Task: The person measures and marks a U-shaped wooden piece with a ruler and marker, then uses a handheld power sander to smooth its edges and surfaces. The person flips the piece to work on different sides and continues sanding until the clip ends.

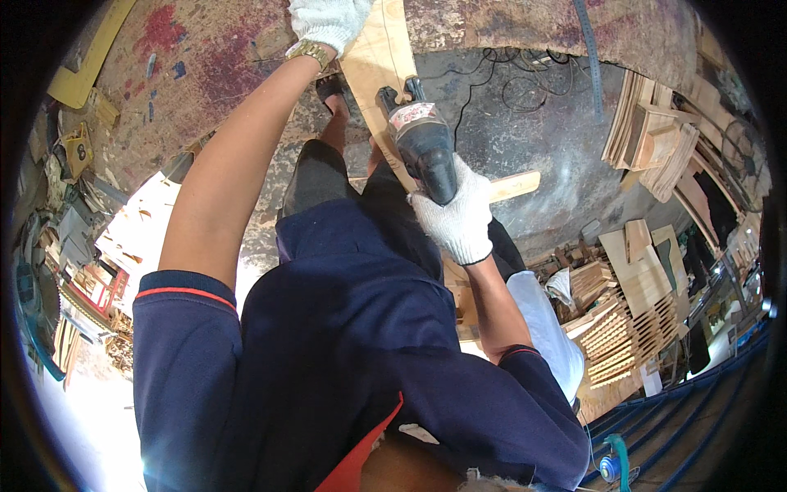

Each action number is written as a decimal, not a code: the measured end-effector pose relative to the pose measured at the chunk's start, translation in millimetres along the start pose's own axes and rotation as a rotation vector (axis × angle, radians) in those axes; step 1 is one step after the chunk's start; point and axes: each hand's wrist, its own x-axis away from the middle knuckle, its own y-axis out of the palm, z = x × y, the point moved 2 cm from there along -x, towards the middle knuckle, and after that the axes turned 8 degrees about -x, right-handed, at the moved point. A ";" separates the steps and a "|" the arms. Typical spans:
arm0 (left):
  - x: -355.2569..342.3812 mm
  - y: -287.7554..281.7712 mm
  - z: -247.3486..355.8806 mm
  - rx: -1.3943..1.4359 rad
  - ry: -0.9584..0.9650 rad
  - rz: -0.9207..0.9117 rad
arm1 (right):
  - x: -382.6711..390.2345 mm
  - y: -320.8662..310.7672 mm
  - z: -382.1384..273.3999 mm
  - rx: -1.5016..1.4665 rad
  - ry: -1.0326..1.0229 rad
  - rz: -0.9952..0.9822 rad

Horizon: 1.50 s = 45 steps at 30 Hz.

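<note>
A long pale wooden board (380, 51) runs down from the top edge toward my body, with a thin dark line along its face. On it sits a black jigsaw (422, 135), its forked front end pointing away from me. My right hand (453, 211), in a white knit glove, is closed around the rear of the tool. At the top edge, my left hand (332, 23), gloved the same way, lies against the board's left side. Its fingers are mostly cut off by the picture's edge. The saw blade is hidden under the tool.
A stained worktop (213, 70) spreads across the top left, with a yellow flat piece (92, 61) at its far left. Black cables (525, 78) and a blue-grey strip (592, 61) lie right of the saw. Stacked wood pieces (656, 139) and slatted wood (631, 340) stand at right.
</note>
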 end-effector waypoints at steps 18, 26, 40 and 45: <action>-0.9 -2.3 -1.5 -0.013 0.008 -0.041 | -8.5 1.5 -14.6 0.047 0.007 0.014; -0.5 0.6 -0.7 -0.029 -0.003 -0.062 | -11.8 2.6 -19.7 0.027 0.026 0.012; 0.8 5.6 -2.6 -0.021 0.040 -0.039 | -15.0 3.6 -34.3 -0.005 0.060 0.077; -5.7 -3.8 2.8 0.010 0.049 -0.063 | -17.0 3.8 -38.8 -0.035 0.046 0.095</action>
